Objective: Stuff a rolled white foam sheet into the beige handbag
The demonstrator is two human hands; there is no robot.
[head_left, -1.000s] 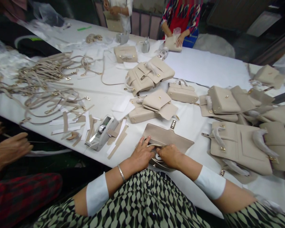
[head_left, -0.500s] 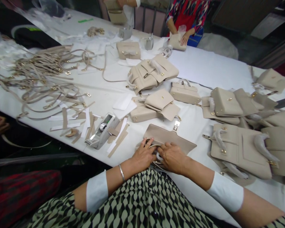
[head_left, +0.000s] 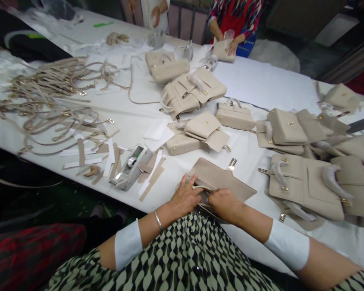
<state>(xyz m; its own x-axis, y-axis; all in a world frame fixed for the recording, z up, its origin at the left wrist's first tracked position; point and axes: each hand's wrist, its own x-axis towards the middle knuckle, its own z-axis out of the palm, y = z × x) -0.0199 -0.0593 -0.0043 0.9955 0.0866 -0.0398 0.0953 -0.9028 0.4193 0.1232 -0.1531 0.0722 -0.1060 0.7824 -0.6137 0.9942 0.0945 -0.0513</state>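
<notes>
A beige handbag lies at the table's near edge, its flap spread away from me and a metal clasp plate at the flap's tip. My left hand grips the bag's opening on the left, fingers over the rim. On the right side of the opening, my right hand is closed with its fingertips down inside the bag. What those fingertips hold, if anything, is hidden. A grey tape dispenser stands left of my left hand, among beige and white strips.
Several beige handbags are piled at the right, with more across the middle. A heap of straps covers the left side. Two co-workers stand across the table, one with hands on a bag. A person in red plaid is at my left.
My right hand has closed more and sits slightly lower at the opening. The flap has shifted a little to the right. Across the table, a co-worker has set down a bag.
</notes>
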